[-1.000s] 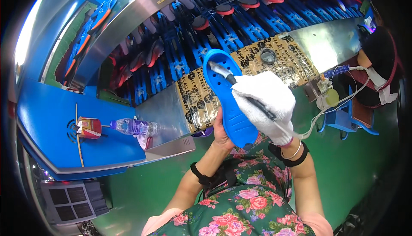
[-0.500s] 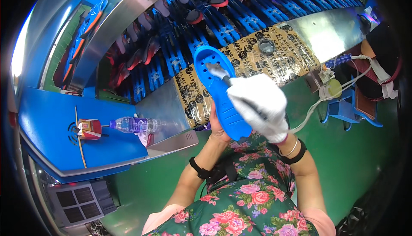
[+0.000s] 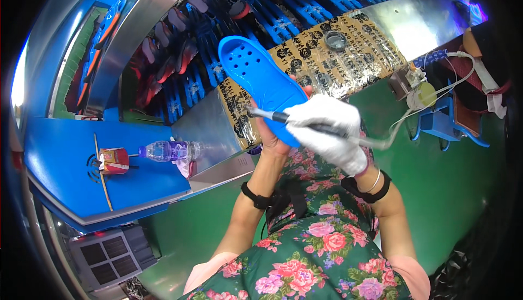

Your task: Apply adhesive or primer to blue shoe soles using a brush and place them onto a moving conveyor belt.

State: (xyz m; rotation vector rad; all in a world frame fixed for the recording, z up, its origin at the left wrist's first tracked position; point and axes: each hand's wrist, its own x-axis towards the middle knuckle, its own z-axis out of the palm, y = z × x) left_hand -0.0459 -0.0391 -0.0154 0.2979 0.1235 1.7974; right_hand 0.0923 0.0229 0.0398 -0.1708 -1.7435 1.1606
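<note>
A blue shoe sole (image 3: 264, 85) with a cluster of round holes at its far end is tilted up in front of me. My bare left hand (image 3: 272, 138) grips it from beneath, and fingertips show past its right edge. My right hand (image 3: 329, 128), in a white knit glove, is closed around a dark-handled brush (image 3: 277, 116). Its tip points left, over the sole's left edge above my left palm; whether it touches is unclear. A pale tube (image 3: 392, 131) trails from behind the right hand. Below the sole lies a bench strip wrapped in printed brown tape (image 3: 354, 63).
A small round dish (image 3: 335, 41) sits on the taped bench. Beyond it run racks of blue holders (image 3: 321, 11) carrying dark and red soles. On the blue table (image 3: 60, 164) at left are a plastic bottle (image 3: 170, 151) and a red box (image 3: 114, 161). A blue stool (image 3: 436, 123) stands right.
The brush has left the holed end and come nearer to me, now pointing left. The sole has shifted left and up, tilting further leftward. Soles on the racks have moved left.
</note>
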